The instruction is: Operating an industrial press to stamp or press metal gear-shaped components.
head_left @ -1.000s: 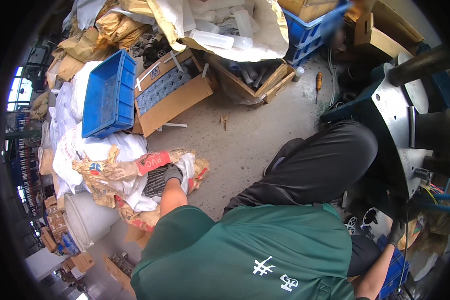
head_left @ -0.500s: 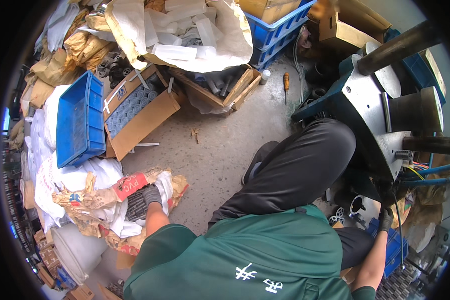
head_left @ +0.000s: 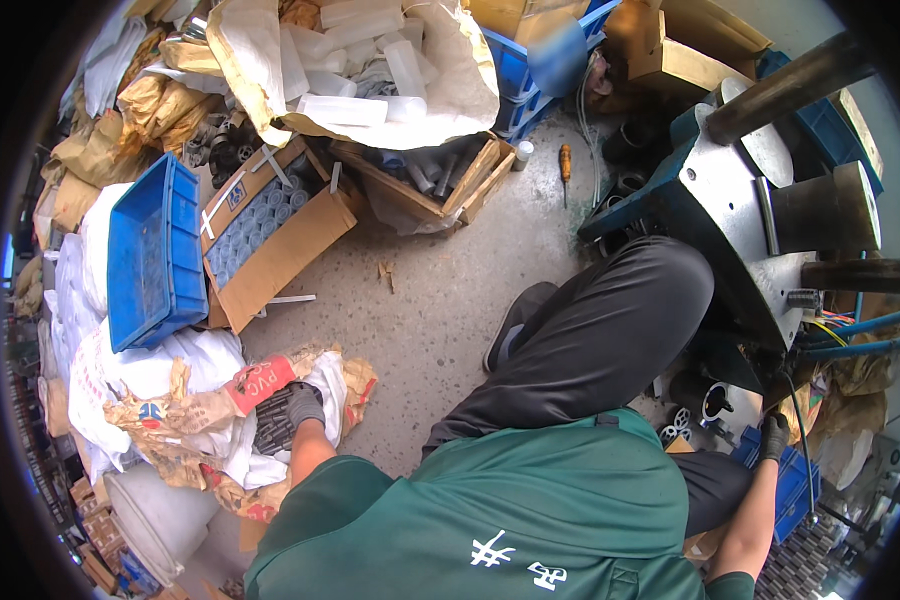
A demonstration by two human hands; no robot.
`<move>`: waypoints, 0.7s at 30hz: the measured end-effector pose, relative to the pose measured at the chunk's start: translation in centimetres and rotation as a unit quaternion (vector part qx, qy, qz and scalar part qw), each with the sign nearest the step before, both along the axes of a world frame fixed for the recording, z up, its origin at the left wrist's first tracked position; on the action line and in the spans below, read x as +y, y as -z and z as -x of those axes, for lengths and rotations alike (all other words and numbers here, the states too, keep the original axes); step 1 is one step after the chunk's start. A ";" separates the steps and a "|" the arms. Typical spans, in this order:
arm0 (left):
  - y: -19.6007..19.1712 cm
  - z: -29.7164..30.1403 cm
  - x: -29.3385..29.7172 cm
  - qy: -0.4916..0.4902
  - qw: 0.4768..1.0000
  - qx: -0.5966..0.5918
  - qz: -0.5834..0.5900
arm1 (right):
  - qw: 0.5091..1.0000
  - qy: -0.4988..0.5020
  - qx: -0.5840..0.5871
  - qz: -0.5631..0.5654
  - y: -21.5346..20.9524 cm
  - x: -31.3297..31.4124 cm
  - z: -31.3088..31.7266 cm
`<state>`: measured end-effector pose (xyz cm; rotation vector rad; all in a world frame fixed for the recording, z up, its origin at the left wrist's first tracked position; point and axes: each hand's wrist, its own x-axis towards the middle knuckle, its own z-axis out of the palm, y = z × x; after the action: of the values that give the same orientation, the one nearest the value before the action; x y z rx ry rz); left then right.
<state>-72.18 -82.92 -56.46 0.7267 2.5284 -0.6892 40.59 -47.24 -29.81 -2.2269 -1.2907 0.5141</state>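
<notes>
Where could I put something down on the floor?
The floor between the cardboard box, brown crate and shoe is mostly bare, except a brown scrap. It's crowded around the left hand at the bag, and right hand near the blue bin.

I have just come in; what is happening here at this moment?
The grey-gloved left grip is at small dark-grey parts inside a torn brown paper sack. The right grip, also gloved, is beside a blue plastic crate, near a large metal machine. Whether either holds anything is unclear. Ahead, to the left, an open cardboard box contains grey round parts, beside a blue plastic tray.
</notes>
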 end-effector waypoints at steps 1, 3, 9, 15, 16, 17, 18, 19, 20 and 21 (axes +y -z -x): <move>0.1 0.0 -0.2 -0.029 0.999 -0.011 -0.009 | 0.999 0.035 -0.012 0.022 -0.1 0.0 0.1; 0.2 0.6 -0.1 -0.195 0.973 -0.055 -0.110 | 1.000 0.007 0.014 0.003 -0.1 0.2 0.3; -2.5 0.0 0.5 0.045 0.996 -0.071 0.018 | 1.000 0.005 0.007 -0.021 0.3 0.1 0.4; -3.9 -1.5 1.4 0.057 0.997 -0.045 0.024 | 0.998 0.030 -0.048 0.028 0.2 -0.4 0.2; -3.8 -1.1 1.7 0.065 0.995 -0.061 0.048 | 1.000 -0.003 -0.020 0.013 0.2 -0.1 0.3; -3.7 -0.6 2.0 0.098 0.991 -0.055 0.074 | 1.000 -0.007 -0.008 0.005 0.3 0.0 0.6; -3.7 -0.3 2.3 0.124 0.988 -0.062 0.075 | 1.000 0.020 -0.007 0.018 0.4 0.4 1.1; -3.7 0.0 2.8 0.144 0.984 -0.062 0.087 | 0.999 0.014 0.000 0.035 0.4 0.8 1.5; -3.9 0.4 3.3 0.159 0.980 -0.069 0.101 | 0.999 -0.025 0.021 0.015 0.5 0.9 2.1; -4.3 0.2 3.4 0.162 0.980 -0.060 0.099 | 0.999 -0.035 0.029 0.015 0.5 1.3 2.8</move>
<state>-72.41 -79.47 -52.14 1.0858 2.2149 -0.9572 37.84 -45.97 -30.29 -2.1812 -1.3441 0.6233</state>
